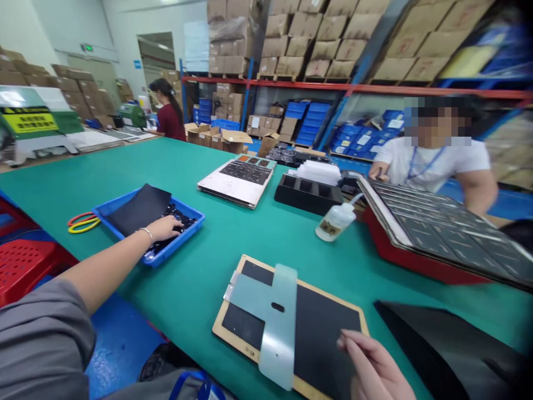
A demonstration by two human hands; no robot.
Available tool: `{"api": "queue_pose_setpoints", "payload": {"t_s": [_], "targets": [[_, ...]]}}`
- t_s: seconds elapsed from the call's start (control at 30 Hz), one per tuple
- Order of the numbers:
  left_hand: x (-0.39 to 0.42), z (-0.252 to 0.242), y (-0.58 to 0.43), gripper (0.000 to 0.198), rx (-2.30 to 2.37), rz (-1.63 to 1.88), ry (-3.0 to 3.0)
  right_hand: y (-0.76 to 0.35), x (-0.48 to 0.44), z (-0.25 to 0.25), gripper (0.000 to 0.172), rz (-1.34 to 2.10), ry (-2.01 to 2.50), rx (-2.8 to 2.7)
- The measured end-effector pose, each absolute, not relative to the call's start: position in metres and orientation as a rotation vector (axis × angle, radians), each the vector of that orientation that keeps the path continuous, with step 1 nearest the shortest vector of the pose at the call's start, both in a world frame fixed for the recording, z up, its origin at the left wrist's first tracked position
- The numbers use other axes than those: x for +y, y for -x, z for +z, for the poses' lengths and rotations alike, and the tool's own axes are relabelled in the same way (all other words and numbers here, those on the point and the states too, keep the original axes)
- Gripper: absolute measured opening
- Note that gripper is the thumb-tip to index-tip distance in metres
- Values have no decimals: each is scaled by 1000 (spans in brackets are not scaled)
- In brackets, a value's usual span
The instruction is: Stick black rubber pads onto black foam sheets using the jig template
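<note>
My left hand (163, 229) reaches into a blue tray (199, 221), its fingers stretched out among small black parts (183, 215) and touching them. Beside it in the tray lies a black sheet (141, 208). Closer to me, a wooden-edged board (360, 314) with a black surface rests on the table. Across that board lies a pale green, T-shaped template (280, 316) with a small oval hole and a clear tab at its left end. My right hand (377, 366) hovers over the board's right side, thumb and fingertips pressed together; anything between them is too small to make out.
Yellow- and red-handled scissors (84, 223) lie left of the tray. Beyond the board stand a squeeze bottle (334, 221), a black compartment box (308, 193) and a stack of boards (237, 180). At right, panels rest on a red bin (387, 244) near a co-worker; black sheets (449, 344) lie closer.
</note>
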State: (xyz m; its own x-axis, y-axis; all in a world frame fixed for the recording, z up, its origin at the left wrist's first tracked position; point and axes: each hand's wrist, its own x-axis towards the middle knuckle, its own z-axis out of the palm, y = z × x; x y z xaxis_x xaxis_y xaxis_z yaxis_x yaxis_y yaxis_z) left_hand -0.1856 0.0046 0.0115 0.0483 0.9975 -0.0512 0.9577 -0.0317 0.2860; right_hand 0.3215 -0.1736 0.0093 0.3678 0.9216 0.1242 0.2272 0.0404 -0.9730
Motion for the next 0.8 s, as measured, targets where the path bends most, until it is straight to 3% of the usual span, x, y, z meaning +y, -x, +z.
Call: {"api": "queue_pose_setpoints", "payload": {"t_s": [0.23,0.5,0.63,0.8], "targets": [[15,9,186,29,2025,278,-2082,-302,-177,15,22,738,1451,-1386],[3,39,167,31,2164,684,-1767,-306,-179,14,25,763,1530,-1468],[-20,65,94,20,1398,1279,-1221,-302,-170,17,24,799,1535,-1501],[-60,64,-26,22,802,1011,-973,-277,-153,35,18,816,1405,-1604]]}}
